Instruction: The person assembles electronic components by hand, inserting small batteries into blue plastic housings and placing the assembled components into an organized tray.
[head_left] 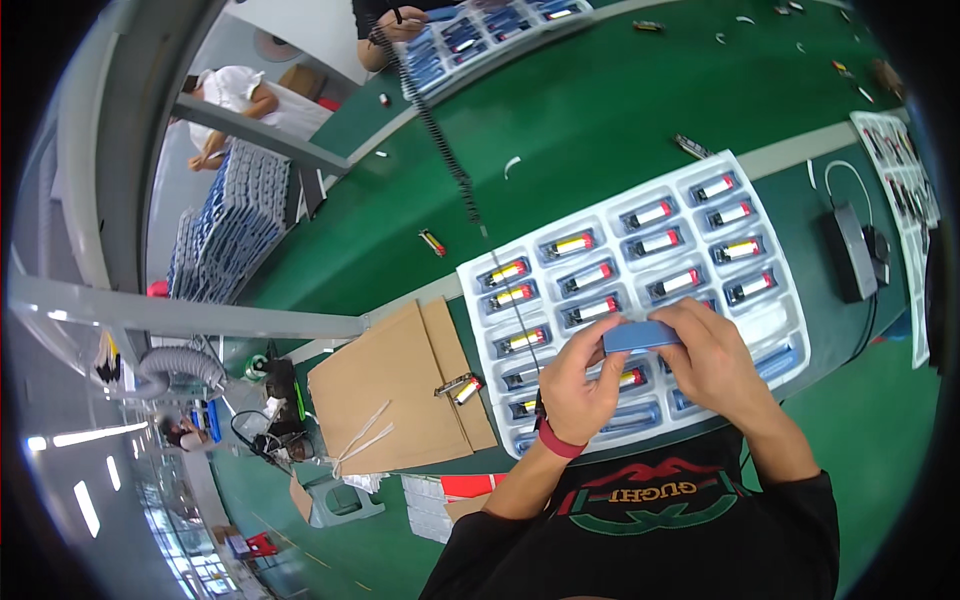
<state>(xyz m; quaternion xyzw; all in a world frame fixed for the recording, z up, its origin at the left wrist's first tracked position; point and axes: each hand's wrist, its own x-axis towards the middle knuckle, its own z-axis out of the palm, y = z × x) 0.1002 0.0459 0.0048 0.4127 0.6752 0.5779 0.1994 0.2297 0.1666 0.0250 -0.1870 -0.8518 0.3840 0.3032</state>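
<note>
Between my two hands, over the near half of a white plastic tray (pixel 790 290), is a small flat blue case (pixel 640 336). My left hand (pixel 582 382), with a red band at the wrist, pinches the case's left end. At its right end the fingers of my right hand (pixel 712 358) are closed on it. Whatever is inside the case cannot be seen from here. Blue shells lie in the tray's compartments, most with a small red, white or yellow cylinder in them, such as the one at the far right corner (pixel 716 187). My hands hide some of the near compartments.
Left of the tray lies brown cardboard (pixel 375 385) with two loose cylinders (pixel 462 388) and white strips. A coiled black cord (pixel 440 140) hangs ahead. On the right sits a black power adapter (pixel 848 255). Across the green bench a co-worker's hand (pixel 402 24) is above another tray (pixel 480 45).
</note>
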